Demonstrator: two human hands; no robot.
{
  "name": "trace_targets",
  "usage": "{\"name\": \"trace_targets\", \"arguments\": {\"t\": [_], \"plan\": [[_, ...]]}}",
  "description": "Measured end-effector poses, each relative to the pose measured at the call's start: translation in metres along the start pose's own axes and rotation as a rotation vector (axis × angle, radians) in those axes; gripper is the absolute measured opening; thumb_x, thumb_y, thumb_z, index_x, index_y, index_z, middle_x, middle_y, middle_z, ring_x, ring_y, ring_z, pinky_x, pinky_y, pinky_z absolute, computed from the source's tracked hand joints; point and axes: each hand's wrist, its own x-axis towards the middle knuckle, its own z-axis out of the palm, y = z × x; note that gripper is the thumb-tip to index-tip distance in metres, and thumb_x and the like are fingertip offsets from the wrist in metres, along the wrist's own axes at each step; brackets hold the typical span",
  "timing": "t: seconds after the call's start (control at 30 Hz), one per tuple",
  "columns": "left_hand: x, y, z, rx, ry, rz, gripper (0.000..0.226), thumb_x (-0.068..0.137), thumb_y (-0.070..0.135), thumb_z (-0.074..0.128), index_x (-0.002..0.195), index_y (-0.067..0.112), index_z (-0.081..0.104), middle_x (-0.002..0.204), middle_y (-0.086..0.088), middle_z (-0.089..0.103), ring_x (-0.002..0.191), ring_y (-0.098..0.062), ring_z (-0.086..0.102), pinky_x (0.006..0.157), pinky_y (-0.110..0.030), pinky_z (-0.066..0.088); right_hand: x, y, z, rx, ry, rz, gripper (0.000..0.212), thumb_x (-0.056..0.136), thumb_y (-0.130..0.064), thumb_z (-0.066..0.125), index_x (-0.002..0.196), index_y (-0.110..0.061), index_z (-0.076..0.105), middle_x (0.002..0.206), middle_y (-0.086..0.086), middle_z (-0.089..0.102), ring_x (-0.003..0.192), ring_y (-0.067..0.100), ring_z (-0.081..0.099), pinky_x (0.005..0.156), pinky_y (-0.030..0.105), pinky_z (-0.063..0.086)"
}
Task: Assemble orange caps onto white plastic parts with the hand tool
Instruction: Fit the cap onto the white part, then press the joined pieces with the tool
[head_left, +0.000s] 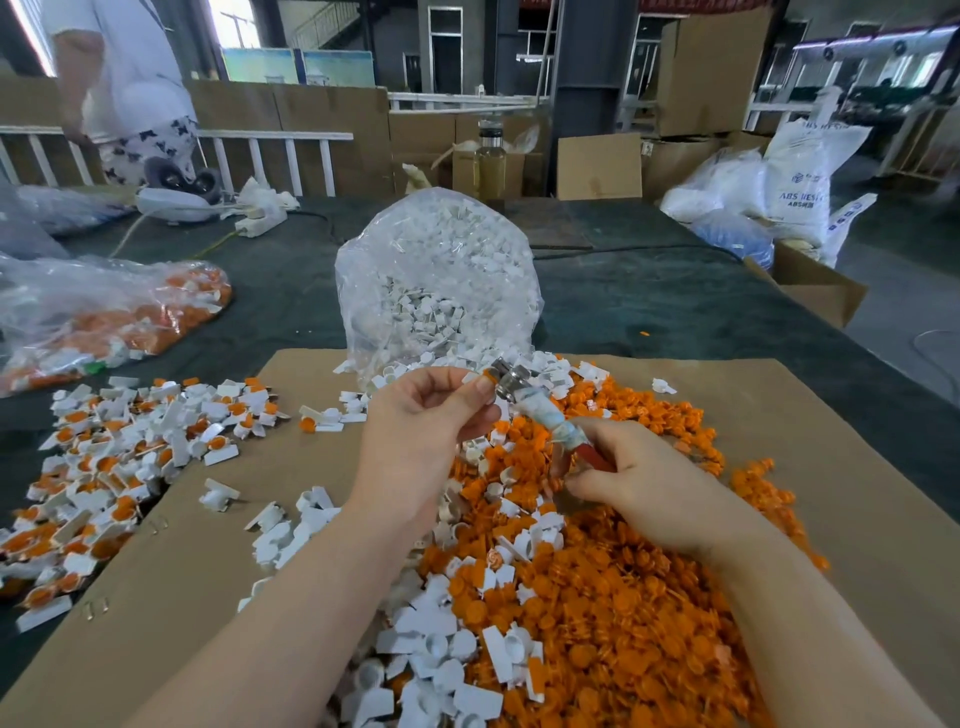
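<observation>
The hand tool (540, 410) is gripped by its handle in the right hand (639, 483), tip raised toward the left hand (431, 415), whose fingers (480, 387) pinch a white part (470, 378) against it, seemingly for capping; orange caps (623, 597) are heaped just below.

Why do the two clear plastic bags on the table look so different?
The middle bag stands upright and holds only white parts. The left bag lies slumped on its side and holds orange mixed with white pieces. The middle bag sits at the cardboard sheet's far edge; the left bag rests on the dark table cover. Both are clear, crinkly plastic.
</observation>
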Motion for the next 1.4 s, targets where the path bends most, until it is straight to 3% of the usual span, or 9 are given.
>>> {"name": "trace_targets", "arguments": {"t": [0.17,0.3,0.47,0.57,0.7,0.8,0.97,1.23,1.4], "plan": [[0.023,0.018,-0.038,0.320,0.101,0.071,0.009,0.081,0.017,0.078,0.088,0.014,0.072,0.073,-0.002,0.075,0.065,-0.010,0.072,0.060,-0.020,0.056,0.001,0.003,-0.002,0.075,0.125,0.005,0.013,0.090,-0.006,0.060,0.088,-0.018,0.061,0.077,-0.012,0.063,0.063,-0.001,0.061,0.055,0.013,0.048],[0.050,0.026,-0.100,0.792,0.336,0.150,0.005,0.086,0.027,0.074,0.086,0.022,0.077,0.074,0.001,0.073,0.073,-0.017,0.070,0.072,-0.037,0.058,0.002,0.006,-0.003,-0.039,0.232,0.048,0.010,0.090,-0.014,0.059,0.081,-0.019,0.056,0.085,0.007,0.065,0.062,0.017,0.055,0.062,0.044,0.050],[0.059,0.017,-0.150,1.108,0.535,0.095,0.012,0.091,0.021,0.067,0.094,0.013,0.076,0.076,-0.005,0.069,0.068,-0.025,0.063,0.064,-0.036,0.054,0.003,0.005,-0.001,-0.141,0.244,0.069,0.014,0.089,-0.018,0.062,0.078,-0.022,0.054,0.083,0.004,0.065,0.062,0.015,0.056,0.057,0.034,0.042],[0.060,0.012,-0.156,1.215,0.552,0.045,0.011,0.094,0.014,0.063,0.095,0.011,0.074,0.069,-0.005,0.063,0.054,-0.024,0.059,0.050,-0.027,0.044,0.004,0.006,-0.002,-0.131,0.244,0.087,0.008,0.089,-0.017,0.061,0.083,-0.017,0.056,0.086,0.006,0.066,0.065,0.021,0.058,0.061,0.040,0.046],[0.057,0.012,-0.151,1.310,0.551,0.089,0.033,0.092,0.014,0.062,0.125,0.014,0.064,0.114,-0.017,0.067,0.089,-0.038,0.065,0.077,-0.047,0.056,0.003,0.003,-0.002,-0.134,0.264,0.084,0.011,0.090,-0.016,0.060,0.080,-0.018,0.055,0.087,0.007,0.066,0.071,0.027,0.061,0.067,0.047,0.051],[0.057,0.014,-0.138,1.310,0.415,0.215,0.027,0.092,0.020,0.065,0.119,0.022,0.067,0.114,-0.011,0.065,0.103,-0.033,0.060,0.086,-0.047,0.052,0.004,0.003,-0.002,-0.143,0.270,0.082,0.013,0.089,-0.017,0.061,0.079,-0.018,0.054,0.086,0.007,0.066,0.070,0.026,0.061,0.067,0.047,0.051],[0.056,0.003,-0.126,1.412,0.204,0.259,0.023,0.093,0.020,0.064,0.114,0.025,0.070,0.099,-0.003,0.050,0.091,-0.025,0.053,0.080,-0.040,0.049,0.004,0.005,-0.002,-0.174,0.264,0.077,0.015,0.089,-0.018,0.062,0.077,-0.020,0.053,0.084,0.004,0.065,0.068,0.020,0.059,0.059,0.036,0.044],[0.057,0.004,-0.133,1.511,0.553,0.266,0.020,0.091,0.015,0.063,0.110,0.012,0.069,0.104,-0.018,0.061,0.094,-0.038,0.057,0.074,-0.045,0.050,0.007,0.007,0.000,-0.193,0.251,0.073,0.013,0.091,-0.022,0.061,0.080,-0.021,0.053,0.078,0.000,0.061,0.064,0.013,0.054,0.055,0.027,0.038],[0.061,-0.004,-0.121,1.316,0.372,0.278,0.015,0.094,0.018,0.059,0.102,0.013,0.070,0.103,-0.013,0.068,0.087,-0.030,0.059,0.075,-0.039,0.045,0.006,0.007,0.000,-0.221,0.276,0.080,0.015,0.090,-0.021,0.061,0.078,-0.021,0.053,0.077,0.000,0.060,0.067,0.018,0.055,0.058,0.034,0.039]]}}
